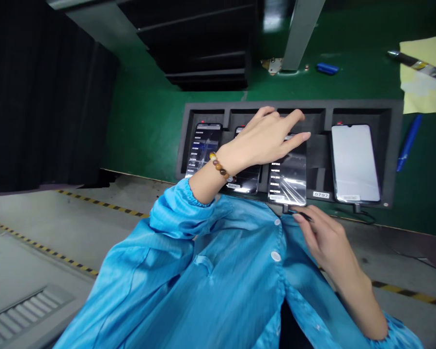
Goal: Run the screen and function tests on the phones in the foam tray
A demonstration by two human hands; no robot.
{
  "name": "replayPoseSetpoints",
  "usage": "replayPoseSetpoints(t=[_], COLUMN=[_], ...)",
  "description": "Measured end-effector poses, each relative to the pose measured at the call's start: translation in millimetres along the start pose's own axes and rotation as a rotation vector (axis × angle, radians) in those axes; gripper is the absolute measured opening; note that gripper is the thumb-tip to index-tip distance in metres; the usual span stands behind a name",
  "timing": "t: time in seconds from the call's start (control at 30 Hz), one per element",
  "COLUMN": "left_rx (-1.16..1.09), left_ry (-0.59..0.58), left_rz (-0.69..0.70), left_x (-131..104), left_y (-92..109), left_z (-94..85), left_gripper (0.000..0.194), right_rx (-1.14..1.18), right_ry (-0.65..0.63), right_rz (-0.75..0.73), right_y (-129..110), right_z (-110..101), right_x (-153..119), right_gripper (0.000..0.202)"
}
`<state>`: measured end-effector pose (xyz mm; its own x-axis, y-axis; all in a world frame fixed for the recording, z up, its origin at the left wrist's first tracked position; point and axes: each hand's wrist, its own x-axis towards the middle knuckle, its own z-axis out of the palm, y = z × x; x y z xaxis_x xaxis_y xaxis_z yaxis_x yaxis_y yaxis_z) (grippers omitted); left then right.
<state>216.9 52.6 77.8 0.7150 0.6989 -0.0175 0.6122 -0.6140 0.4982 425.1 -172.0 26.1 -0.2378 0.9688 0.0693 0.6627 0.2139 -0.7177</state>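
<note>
A dark tray (396,145) holds phones in its compartments. My left hand (263,140), with a beaded bracelet at the wrist, reaches over the second phone (249,179) and the top of the third phone (288,177), its fingers spread and holding nothing. Below the third phone's lower edge, my right hand (325,232) pinches a thin black cable (305,215) whose plug sits at that edge. The leftmost phone (203,145) shows a dark list screen. A blank, light screen shows on the rightmost phone (355,162), with a cable at its lower edge.
The green table (141,126) extends around the tray. A blue cap (327,68) and a metal post (301,34) stand behind it. At right are a blue pen (409,143), yellow paper (427,99) and a black pen (417,65). Black bins (207,58) are at upper left.
</note>
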Motion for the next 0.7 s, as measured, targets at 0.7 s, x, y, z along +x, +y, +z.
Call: replayPoseSetpoints(t=[0.7], left_rx=[0.076], left_ry=[0.072], left_rz=[-0.096], left_x=[-65], left_y=[-67], left_z=[-25.5], left_gripper=[0.046], right_rx=[0.04], right_ry=[-0.289], right_rz=[-0.067], right_y=[-75], right_z=[30], right_x=[17], right_gripper=[0.017])
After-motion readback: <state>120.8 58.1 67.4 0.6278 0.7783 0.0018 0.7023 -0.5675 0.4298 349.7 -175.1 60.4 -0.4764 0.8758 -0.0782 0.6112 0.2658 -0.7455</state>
